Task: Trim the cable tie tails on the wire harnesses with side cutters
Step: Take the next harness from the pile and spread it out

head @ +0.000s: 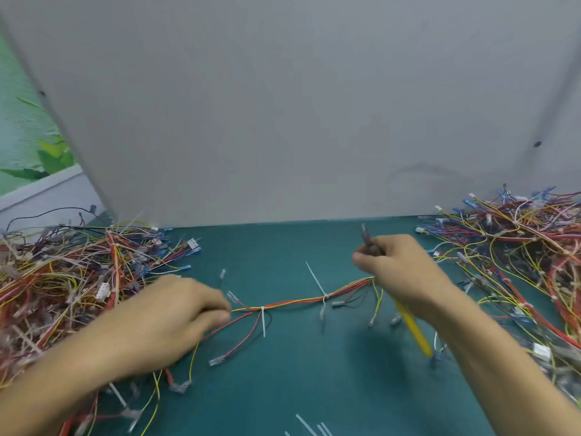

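Nearest, cut tails [306, 425] lie on the green mat [314, 372]. Beyond them one wire harness [292, 302] is stretched between the hands, its two cable tie tails [263, 324] not yet trimmed: I judge the cutting is about to begin. The left hand [176, 313] pinches its left end. The right hand [399, 272] is closed around the yellow-handled side cutters [412, 328] (nose pointing up, away from the ties) and must bring them down to a tail. Harness heaps [63, 278] lie behind, at both sides.

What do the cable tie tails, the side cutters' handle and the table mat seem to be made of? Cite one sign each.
Cable tie tails on the wire harness: likely nylon plastic; thin, translucent white, stiffly straight.
Side cutters' handle: probably a plastic or rubber sleeve; uniform yellow.
Table mat: perhaps rubber or vinyl; flat matt teal.
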`<state>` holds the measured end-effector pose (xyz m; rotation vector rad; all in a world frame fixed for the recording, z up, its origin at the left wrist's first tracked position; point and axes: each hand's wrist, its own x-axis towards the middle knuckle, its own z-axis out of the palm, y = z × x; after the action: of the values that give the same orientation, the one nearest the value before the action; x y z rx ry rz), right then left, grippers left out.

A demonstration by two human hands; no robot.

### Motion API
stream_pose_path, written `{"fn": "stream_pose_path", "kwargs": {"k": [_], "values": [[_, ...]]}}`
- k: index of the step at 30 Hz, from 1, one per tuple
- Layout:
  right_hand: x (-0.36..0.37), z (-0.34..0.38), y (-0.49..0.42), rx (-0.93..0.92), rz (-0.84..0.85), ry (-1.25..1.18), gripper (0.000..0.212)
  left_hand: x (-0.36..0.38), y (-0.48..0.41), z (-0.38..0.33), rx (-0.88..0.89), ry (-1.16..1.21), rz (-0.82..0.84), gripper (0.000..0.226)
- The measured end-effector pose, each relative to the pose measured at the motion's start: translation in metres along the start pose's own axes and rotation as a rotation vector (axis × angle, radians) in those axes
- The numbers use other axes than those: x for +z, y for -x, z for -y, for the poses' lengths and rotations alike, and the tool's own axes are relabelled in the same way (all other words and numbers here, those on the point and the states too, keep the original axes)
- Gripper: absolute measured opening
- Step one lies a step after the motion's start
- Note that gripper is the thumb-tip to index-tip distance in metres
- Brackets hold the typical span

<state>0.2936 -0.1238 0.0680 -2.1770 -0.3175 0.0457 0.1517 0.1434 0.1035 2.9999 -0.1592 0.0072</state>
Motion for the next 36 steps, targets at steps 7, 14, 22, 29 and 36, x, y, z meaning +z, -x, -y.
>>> {"fn": "stream_pose_path", "kwargs": {"k": [7, 14, 22, 29, 36], "values": [[-0.031, -0.049, -0.008, 0.322, -0.139, 0.81, 0.025, 0.075, -0.074, -0.032, -0.279, -0.331, 0.12, 0.019], [-0.017, -0.059, -0.006, 0.242, 0.004, 1.04, 0.026, 0.072, -0.103, -0.011, -0.233, -0.483, -0.003, 0.026], [-0.004, -0.006, -0.001, -0.542, 0.118, 1.137, 0.026, 0.038, -0.115, 0.019, 0.022, -0.235, -0.186, 0.019], [0.038, -0.011, 0.019, -0.695, 0.332, 1.044, 0.024, 0.09, -0.111, 0.017, 0.043, -0.066, -0.028, 0.027], [-0.031, -0.016, 0.025, -0.354, -0.161, 0.276, 0.014, 0.098, -0.093, 0.019, -0.079, 0.126, -0.217, 0.029]]}}
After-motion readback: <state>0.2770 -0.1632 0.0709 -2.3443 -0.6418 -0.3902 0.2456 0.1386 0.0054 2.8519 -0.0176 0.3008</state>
